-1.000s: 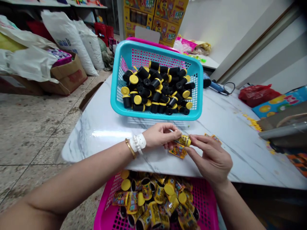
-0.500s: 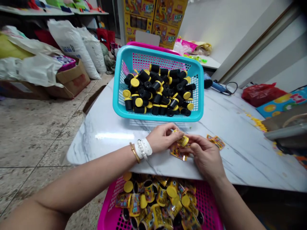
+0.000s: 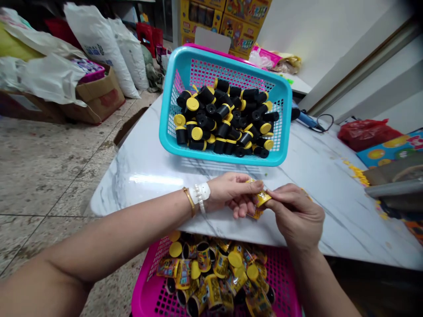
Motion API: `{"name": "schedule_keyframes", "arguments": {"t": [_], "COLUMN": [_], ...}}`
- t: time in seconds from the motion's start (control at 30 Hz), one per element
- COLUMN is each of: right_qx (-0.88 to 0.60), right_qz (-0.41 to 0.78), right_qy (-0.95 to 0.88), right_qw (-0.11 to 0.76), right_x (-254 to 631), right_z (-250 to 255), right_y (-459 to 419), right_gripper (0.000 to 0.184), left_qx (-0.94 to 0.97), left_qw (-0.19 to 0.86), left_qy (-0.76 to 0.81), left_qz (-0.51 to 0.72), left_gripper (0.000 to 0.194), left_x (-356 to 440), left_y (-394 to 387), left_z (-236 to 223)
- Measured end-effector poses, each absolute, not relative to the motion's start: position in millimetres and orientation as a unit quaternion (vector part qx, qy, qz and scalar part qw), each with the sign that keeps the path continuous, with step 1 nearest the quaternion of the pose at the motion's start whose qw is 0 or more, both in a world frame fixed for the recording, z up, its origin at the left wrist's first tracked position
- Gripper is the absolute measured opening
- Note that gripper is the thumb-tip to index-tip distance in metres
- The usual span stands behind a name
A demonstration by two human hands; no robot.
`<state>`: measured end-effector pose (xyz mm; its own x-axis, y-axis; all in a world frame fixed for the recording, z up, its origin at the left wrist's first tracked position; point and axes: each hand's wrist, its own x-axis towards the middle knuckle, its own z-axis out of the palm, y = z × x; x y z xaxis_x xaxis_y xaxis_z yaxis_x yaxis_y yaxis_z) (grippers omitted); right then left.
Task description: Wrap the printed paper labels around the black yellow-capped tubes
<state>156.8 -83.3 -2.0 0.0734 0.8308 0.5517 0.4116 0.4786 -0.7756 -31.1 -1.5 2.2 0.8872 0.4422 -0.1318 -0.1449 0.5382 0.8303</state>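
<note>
Over the table's near edge, my left hand [image 3: 233,193] is closed around a small canister [image 3: 261,199] with yellow printed film on it, the thumb lying along its top. My right hand [image 3: 297,215] pinches the canister's right end between thumb and fingers. Part of a yellow printed piece shows beneath the canister, mostly hidden by the fingers. Beyond my hands a blue basket [image 3: 224,159] holds many black canisters [image 3: 223,128] with yellow lids. Below the table edge, a pink basket [image 3: 142,281] holds many canisters in yellow printed sleeves [image 3: 213,293].
The marble-patterned table [image 3: 132,163] spans the middle. On its right are small yellow pieces [image 3: 358,172], a red plastic bag [image 3: 368,134] and a blue tool with a cable [image 3: 307,119]. White sacks [image 3: 95,48] and a cardboard box [image 3: 99,99] stand on the floor at left.
Both hands have shifted slightly right with the canister. My right fingers have closed onto its end, and the right hand now covers most of the printed pieces on the table. The view has tilted slightly.
</note>
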Motion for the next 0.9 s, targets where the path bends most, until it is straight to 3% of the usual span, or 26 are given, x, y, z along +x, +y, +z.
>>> {"name": "schedule_keyframes", "arguments": {"t": [0.2, 0.37, 0.47, 0.57, 0.67, 0.8, 0.83, 0.9], "right_qx": [-0.496, -0.498, -0.507, -0.502, -0.499, -0.508, -0.509, -0.509], "right_qz": [0.238, 0.172, 0.249, 0.296, 0.256, 0.170, 0.169, 0.198], "right_qy": [-0.637, -0.644, -0.606, -0.581, -0.582, -0.617, -0.626, -0.644], "right_qw": [0.540, 0.554, 0.560, 0.568, 0.590, 0.576, 0.566, 0.536], "right_x": [154, 153, 155, 158, 158, 155, 153, 149], "right_z": [-3, 2, -5, -14, -16, -7, -5, -2], "right_y": [-84, -86, -87, -89, -92, -95, -95, -97], "right_gripper": [0.022, 0.020, 0.028, 0.023, 0.016, 0.015, 0.016, 0.038], "left_qx": [0.475, 0.457, 0.463, 0.459, 0.439, 0.419, 0.417, 0.416], "left_qw": [0.813, 0.835, 0.826, 0.827, 0.845, 0.869, 0.871, 0.873], "left_qy": [0.233, 0.170, 0.144, 0.158, 0.184, 0.187, 0.188, 0.191], "left_qz": [0.242, 0.253, 0.288, 0.283, 0.243, 0.187, 0.179, 0.168], "left_gripper": [0.059, 0.052, 0.048, 0.060, 0.062, 0.046, 0.043, 0.040], "left_x": [-29, -30, -32, -33, -33, -33, -33, -33], "left_y": [-2, -1, 0, 0, 0, 2, 2, 1], "left_z": [3, 2, 2, 2, 1, 2, 3, 2]}}
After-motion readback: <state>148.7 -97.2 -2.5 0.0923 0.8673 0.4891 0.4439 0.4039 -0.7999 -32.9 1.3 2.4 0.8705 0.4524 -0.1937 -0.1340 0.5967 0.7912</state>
